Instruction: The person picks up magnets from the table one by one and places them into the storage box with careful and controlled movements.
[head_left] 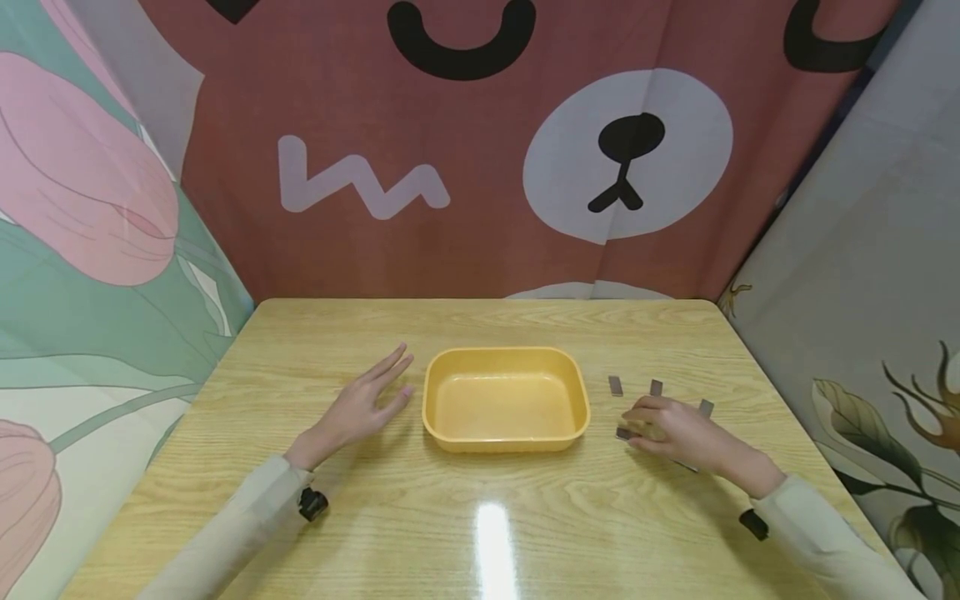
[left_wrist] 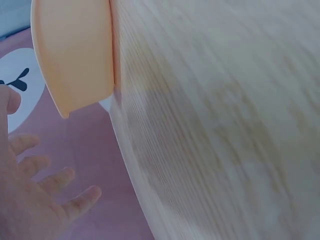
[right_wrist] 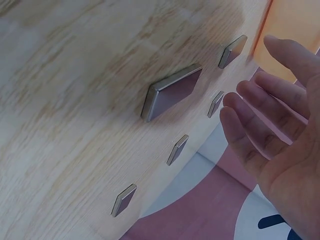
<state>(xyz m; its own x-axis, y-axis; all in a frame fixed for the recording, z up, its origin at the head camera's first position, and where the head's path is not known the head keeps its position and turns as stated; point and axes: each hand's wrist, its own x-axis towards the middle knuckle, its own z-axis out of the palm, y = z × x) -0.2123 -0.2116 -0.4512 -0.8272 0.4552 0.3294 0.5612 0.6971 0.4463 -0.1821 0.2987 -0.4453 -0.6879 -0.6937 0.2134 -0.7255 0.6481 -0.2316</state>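
Several small, flat, rectangular blocks with a shiny metal look lie on the table around my right hand [head_left: 686,435]. One block [head_left: 623,433] sits just under the right fingertips; another [head_left: 615,385] is beyond them, nearer the yellow tray [head_left: 506,445]. In the right wrist view the fingers are loosely bent, with nothing between them, and the largest-looking block [right_wrist: 175,92] lies apart from the hand. A further block [head_left: 686,467] is partly hidden under the right hand. Left of the tray, my left hand [head_left: 358,410] hovers with its fingers spread, holding nothing.
The tray, with nothing in it, stands near the middle of the wooden table [head_left: 405,525]. Printed cloths hang behind the table [head_left: 480,242] and along both sides. Each wrist carries a small black camera [head_left: 312,503].
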